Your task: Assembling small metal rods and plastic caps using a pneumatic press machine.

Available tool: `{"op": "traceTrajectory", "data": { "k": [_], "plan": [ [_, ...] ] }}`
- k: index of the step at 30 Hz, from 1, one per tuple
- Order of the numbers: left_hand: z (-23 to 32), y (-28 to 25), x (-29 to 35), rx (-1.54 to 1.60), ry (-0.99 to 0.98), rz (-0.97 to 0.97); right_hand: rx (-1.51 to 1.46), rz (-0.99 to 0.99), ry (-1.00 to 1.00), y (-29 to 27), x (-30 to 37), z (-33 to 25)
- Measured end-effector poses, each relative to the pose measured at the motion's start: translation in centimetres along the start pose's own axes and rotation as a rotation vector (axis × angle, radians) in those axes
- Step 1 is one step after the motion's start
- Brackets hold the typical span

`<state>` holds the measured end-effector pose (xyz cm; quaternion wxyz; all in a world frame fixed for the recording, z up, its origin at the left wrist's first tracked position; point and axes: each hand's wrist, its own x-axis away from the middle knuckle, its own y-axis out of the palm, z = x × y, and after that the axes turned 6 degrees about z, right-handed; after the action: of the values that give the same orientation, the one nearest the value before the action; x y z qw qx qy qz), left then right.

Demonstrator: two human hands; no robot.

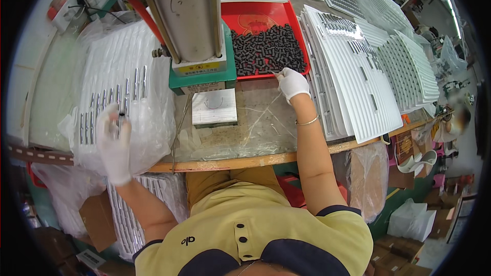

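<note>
My left hand [113, 148], in a white glove with bare fingertips, is over a ridged white tray [97, 46] wrapped in clear plastic. Its thumb and fingers are apart. Slim, shiny silver tubes [136, 83] lie in the grooves around the fingertips, and a dark round end [121, 115] shows between them. My right hand [293, 85], also gloved, is at the front rim of a red tray [253, 13] full of short black cylindrical pieces [266, 48]. Its fingers are pinched together; what they hold is too small to make out.
Between my hands stands a press with a metal cylinder [189, 15] and green body [204, 81], a white block [215, 107] before it. Stacked ridged white panels [353, 76] occupy the right, some bearing silver tubes. The bench's wooden front edge [230, 164] runs close to me.
</note>
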<state>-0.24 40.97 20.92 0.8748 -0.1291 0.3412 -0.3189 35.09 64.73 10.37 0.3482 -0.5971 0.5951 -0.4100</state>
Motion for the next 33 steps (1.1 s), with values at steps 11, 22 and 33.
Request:
{"op": "traceTrajectory", "data": {
  "k": [11, 22, 33],
  "plan": [
    [1.8, 9.4, 9.6, 0.636, -0.498, -0.723, 0.242, -0.005, 0.016, -0.2, -1.3, -2.0],
    [1.2, 13.4, 9.1, 0.583, -0.454, -0.675, 0.223, -0.053, -0.076, -0.5, -2.9, -1.5],
    [-0.1, 13.2, 10.3, 0.634, -0.471, -0.669, 0.106, 0.327, 0.172, -1.5, -1.0, 2.2]
  ]
}}
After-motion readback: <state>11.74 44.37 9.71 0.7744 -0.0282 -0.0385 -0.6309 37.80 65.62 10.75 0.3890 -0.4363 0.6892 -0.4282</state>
